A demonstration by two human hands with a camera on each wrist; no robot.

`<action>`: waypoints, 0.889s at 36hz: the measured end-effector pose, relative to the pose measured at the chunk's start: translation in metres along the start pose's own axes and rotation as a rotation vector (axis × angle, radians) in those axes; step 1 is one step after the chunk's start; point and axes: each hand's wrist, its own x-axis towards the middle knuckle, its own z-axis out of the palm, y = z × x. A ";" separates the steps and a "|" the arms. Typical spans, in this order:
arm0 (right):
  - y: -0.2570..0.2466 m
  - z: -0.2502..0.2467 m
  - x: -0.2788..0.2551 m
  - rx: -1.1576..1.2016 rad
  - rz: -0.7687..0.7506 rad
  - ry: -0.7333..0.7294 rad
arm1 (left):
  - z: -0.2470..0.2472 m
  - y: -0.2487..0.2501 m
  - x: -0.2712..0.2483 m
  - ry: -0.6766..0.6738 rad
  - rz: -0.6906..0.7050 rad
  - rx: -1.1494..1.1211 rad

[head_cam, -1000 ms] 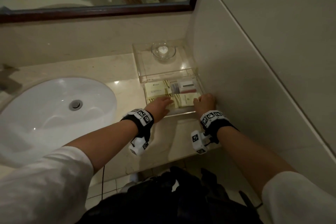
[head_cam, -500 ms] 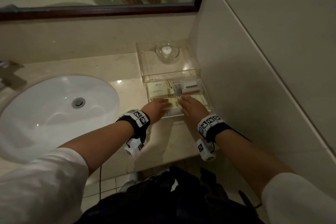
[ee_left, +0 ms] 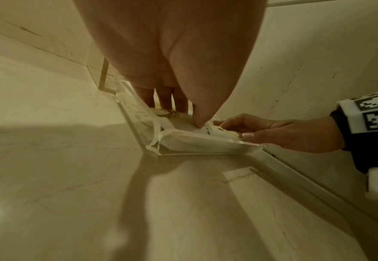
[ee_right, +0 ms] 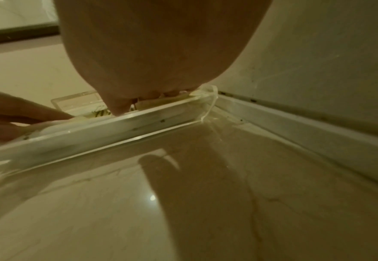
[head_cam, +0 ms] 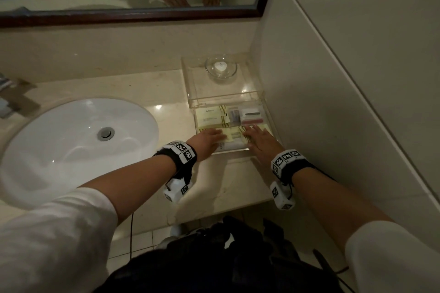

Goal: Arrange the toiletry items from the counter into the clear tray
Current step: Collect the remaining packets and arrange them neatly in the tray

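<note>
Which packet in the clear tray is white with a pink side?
The boxed packet at the tray's far right corner, beside the wall; the other packets are pale yellow with striped edges.

Beige marble counter (head_cam: 133, 93), white basin (head_cam: 71, 140), dark-framed mirror (head_cam: 142, 15), cream walls.

The clear acrylic tray (head_cam: 268, 112) sits on the beige marble table (head_cam: 133, 93), in the corner against the right-hand wall — the round white sink (head_cam: 71, 140) lies to its left. In its far compartment stands a small glass dish (head_cam: 221, 68); the near compartment holds flat pale-yellow toiletry packets (head_cam: 212, 116) — both hands rest on the nearest ones.
</note>
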 end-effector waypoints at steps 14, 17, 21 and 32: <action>-0.007 -0.012 0.010 0.142 0.014 0.201 | -0.014 0.000 0.005 0.203 -0.087 -0.069; -0.011 -0.013 0.020 0.119 0.074 0.199 | -0.015 0.000 0.011 0.209 -0.113 -0.023; -0.009 -0.006 0.032 0.012 0.141 0.123 | -0.014 0.000 0.019 0.145 -0.183 0.061; -0.005 -0.003 0.051 -0.128 0.209 -0.009 | -0.014 0.003 0.028 -0.021 -0.246 0.283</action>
